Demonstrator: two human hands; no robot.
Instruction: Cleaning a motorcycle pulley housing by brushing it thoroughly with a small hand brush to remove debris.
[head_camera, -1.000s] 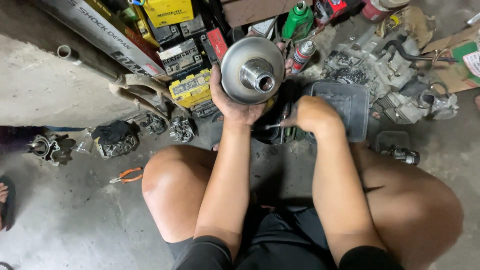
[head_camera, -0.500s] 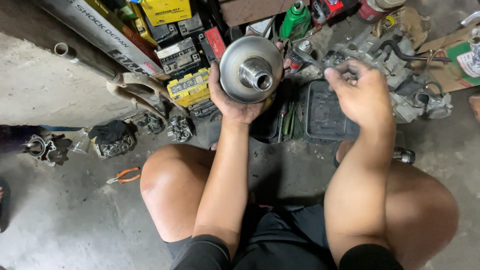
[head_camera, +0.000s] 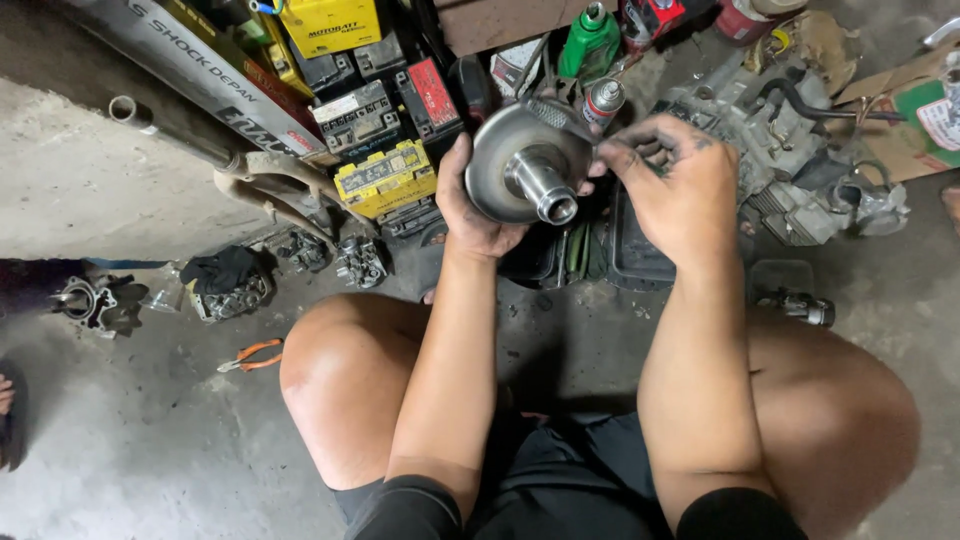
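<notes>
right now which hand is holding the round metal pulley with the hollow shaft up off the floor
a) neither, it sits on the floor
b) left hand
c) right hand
b) The left hand grips the pulley from beneath its rim; the right hand only meets its far edge.

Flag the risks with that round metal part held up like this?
1. The left hand alone cups the round metal part; the greasy-looking right hand only touches its rim, so it might slip.
2. If dropped, it would likely land on the dark tray or concrete floor beneath.
</notes>
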